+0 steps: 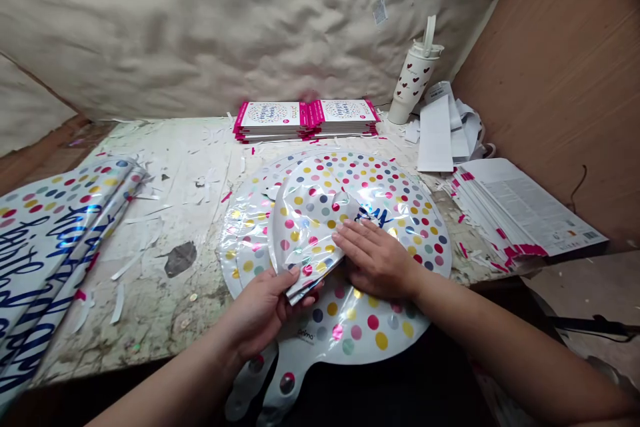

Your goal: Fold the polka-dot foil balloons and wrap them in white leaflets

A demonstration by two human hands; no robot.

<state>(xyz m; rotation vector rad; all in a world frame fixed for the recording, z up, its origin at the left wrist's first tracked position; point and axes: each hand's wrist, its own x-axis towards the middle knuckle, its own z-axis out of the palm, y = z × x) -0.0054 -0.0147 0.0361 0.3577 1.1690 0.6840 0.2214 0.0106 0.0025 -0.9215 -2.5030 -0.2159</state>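
Observation:
A round foil balloon with coloured polka dots (350,327) lies on the bench, its tail hanging over the front edge. Its upper part is folded over into a wedge (310,233). My left hand (265,313) pinches the folded corner of that wedge between thumb and fingers. My right hand (375,260) rests flat on the fold, with its fingers together, pressing the foil down. Beneath this balloon, a second dotted foil balloon (240,247) shows at the left.
A pile of foil sheets with blue lettering (45,247) lies at the left of the scarred workbench (160,307). Pink-edged packaged stacks (305,120) stand at the back. A heart-patterned tumbler (413,77), white papers (435,133) and a printed stack (525,207) sit at the right. Paper scraps litter the bench.

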